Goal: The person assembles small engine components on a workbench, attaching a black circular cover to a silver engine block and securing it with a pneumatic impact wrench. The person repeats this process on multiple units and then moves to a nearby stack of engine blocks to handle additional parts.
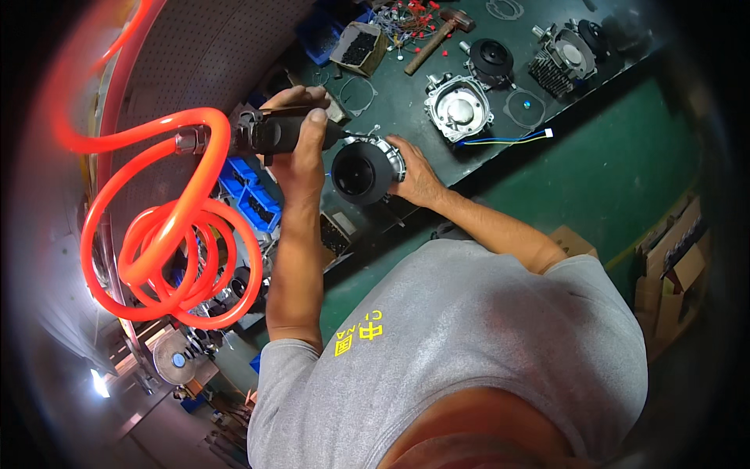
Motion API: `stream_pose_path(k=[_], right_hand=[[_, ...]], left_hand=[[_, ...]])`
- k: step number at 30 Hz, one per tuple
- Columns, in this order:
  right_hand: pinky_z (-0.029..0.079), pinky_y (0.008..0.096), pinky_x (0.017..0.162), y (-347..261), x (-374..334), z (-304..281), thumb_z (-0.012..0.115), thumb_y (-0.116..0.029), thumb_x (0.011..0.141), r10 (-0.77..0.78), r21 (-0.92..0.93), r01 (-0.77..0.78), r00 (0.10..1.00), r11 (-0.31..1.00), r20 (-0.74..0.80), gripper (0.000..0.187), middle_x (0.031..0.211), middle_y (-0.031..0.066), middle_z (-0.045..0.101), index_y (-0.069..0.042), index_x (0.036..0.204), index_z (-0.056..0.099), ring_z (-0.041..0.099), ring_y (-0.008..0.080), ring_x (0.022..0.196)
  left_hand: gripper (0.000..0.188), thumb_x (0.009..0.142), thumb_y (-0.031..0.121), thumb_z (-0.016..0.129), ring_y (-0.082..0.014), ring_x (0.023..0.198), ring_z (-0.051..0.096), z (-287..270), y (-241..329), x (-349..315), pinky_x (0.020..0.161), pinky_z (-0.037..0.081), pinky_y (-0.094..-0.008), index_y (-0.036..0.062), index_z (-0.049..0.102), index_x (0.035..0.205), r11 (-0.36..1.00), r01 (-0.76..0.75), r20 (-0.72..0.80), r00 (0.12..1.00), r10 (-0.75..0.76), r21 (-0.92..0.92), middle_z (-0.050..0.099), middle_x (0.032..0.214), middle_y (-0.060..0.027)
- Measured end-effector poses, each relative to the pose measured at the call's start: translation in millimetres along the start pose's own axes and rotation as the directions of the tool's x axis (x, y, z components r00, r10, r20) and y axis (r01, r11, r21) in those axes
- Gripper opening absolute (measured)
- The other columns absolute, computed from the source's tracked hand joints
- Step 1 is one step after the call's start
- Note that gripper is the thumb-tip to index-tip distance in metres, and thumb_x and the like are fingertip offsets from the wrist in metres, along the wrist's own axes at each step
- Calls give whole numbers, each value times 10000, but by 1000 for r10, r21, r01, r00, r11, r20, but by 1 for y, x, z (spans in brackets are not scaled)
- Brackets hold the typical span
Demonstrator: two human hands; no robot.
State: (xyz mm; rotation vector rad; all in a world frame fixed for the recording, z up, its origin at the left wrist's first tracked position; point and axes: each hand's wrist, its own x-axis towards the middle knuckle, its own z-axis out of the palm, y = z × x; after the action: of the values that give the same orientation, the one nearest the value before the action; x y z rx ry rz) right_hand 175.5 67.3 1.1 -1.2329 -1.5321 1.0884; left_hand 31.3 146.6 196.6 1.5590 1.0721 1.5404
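My left hand is closed around a black air screwdriver, its thumb along the tool body. A coiled orange air hose joins the driver through a metal fitting. The driver's tip points at the rim of a round metal housing with a black fan wheel on it; whether the tip touches a screw is hard to make out. My right hand grips the right side of this blower unit, fingers on its silver rim. The unit's underside is hidden.
Right along the green bench stand an open silver housing, a black fan wheel and a finned motor unit. Behind lie a hammer, a box of small black parts and thin gaskets. Blue bins sit left.
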Motion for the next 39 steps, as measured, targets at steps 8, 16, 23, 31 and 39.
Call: stream_pose_path(k=[8,16,23,31,39], right_hand=[[376,489,1202,7,-1,4,906,-206,719,-35,-5,35,999,999,-27,958,1542,238,460,-55,1521,405,433,436,1439],[371,502,1193,8,-2,9,913,-160,680,-37,20,38,998,999,-45,976,1528,235,460,-51,1506,406,438,439,1420],[421,484,1150,3,-3,5,885,-110,678,-49,12,50,998,999,-40,962,1466,232,531,-58,1518,419,489,443,1374],[456,474,1118,13,1,7,907,-141,680,-63,-51,61,997,997,-39,926,1412,240,569,-38,1481,454,547,435,1312],[444,468,1132,28,4,11,908,-122,647,-69,3,69,997,998,19,977,1410,215,577,-43,1496,430,551,408,1324]], left_hand=[[236,905,-7,660,-233,980,659,5,-3,2,958,589,-464,16,557,1116,997,37,19,999,-36,-60,642,1035,-141],[202,888,-2,677,-240,944,681,10,-5,-1,947,586,-443,4,584,1068,1000,15,1,1000,-15,-1,667,994,-139],[265,860,35,723,-202,953,705,6,22,5,916,562,-351,-36,669,1109,998,-61,-101,993,59,-17,746,1037,-133],[301,871,-7,680,-235,897,697,-72,61,-34,876,590,-389,-45,627,1165,991,94,-289,955,-62,100,711,1048,-179],[303,904,24,642,-215,891,678,-81,54,-118,932,585,-438,-10,590,1201,970,134,-444,870,-213,-203,659,1080,-163]])
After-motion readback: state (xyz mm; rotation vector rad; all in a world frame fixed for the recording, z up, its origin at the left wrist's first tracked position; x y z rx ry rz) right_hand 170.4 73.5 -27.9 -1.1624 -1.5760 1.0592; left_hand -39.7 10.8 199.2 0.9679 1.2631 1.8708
